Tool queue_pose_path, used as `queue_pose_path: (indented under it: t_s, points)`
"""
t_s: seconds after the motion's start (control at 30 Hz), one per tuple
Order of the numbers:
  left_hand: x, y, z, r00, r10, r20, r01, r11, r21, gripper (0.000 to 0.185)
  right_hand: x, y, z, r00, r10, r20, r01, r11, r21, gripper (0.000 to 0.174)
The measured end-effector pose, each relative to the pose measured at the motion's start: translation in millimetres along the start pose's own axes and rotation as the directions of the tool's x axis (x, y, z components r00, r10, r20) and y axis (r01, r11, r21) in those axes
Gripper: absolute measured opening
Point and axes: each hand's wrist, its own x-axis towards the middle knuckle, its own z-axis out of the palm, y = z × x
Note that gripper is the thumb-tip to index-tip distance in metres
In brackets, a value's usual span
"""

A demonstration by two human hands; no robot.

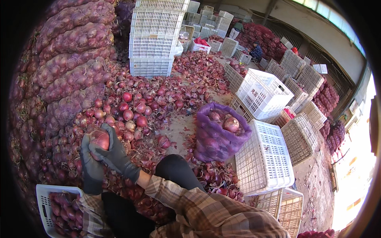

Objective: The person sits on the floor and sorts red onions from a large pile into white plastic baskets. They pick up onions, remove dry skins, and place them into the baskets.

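Observation:
Both my hands wear dark grey work gloves and are closed around a large red onion point(99, 138). My left hand point(90, 162) cups it from the left and below. From the right, my right hand point(119, 154) grips the same onion, its fingers over the far side. Beyond my hands lies a heap of loose red onions point(128, 114) among dry skins. A purple mesh sack point(212, 145), open at the top and filled with onions, stands right of my knee. By my left forearm is a white plastic crate point(44, 205) holding smaller, dark red onions.
Full mesh sacks of onions point(74, 38) are piled high on the left. A tall stack of white crates point(154, 38) rises ahead. More crates point(265, 157) line the right side. Onion skins point(202, 70) cover much of the floor. Two people point(255, 51) are in the background.

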Motion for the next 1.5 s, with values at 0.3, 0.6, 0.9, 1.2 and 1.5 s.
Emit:
queue_pose_path:
  t_s: [0.3, 0.6, 0.9, 1.2, 1.5]
  points:
    - [-10.5, -8.9, 55.3, 0.993, -0.027, -0.111, 0.061, 0.947, 0.315, 0.034, -48.1, 2.8, -45.0, 0.955, 0.236, -0.177, -0.184, 0.945, 0.270, 0.061]
    - [-50.8, -24.2, 71.3, 0.997, -0.065, 0.032, 0.037, 0.839, 0.543, 0.047, -59.5, 53.6, -38.0, 0.906, 0.099, -0.411, -0.083, 0.995, 0.057, 0.042]
    - [-54.8, -56.9, 17.3, 0.936, 0.308, 0.170, -0.294, 0.418, 0.860, 0.056, -63.4, 14.1, -40.9, 0.903, -0.428, 0.031, 0.386, 0.781, -0.491, 0.048]
    - [-42.5, -25.6, 59.7, 0.986, 0.081, -0.144, 0.000, 0.872, 0.490, 0.032, -76.3, 37.2, -41.3, 0.985, 0.105, -0.139, -0.081, 0.982, 0.169, 0.058]
    - [-60.5, -31.1, 49.0, 0.989, -0.007, 0.149, -0.100, 0.708, 0.699, 0.025, -100.8, 57.8, -48.2, 0.861, 0.443, -0.250, -0.335, 0.863, 0.378, 0.049]
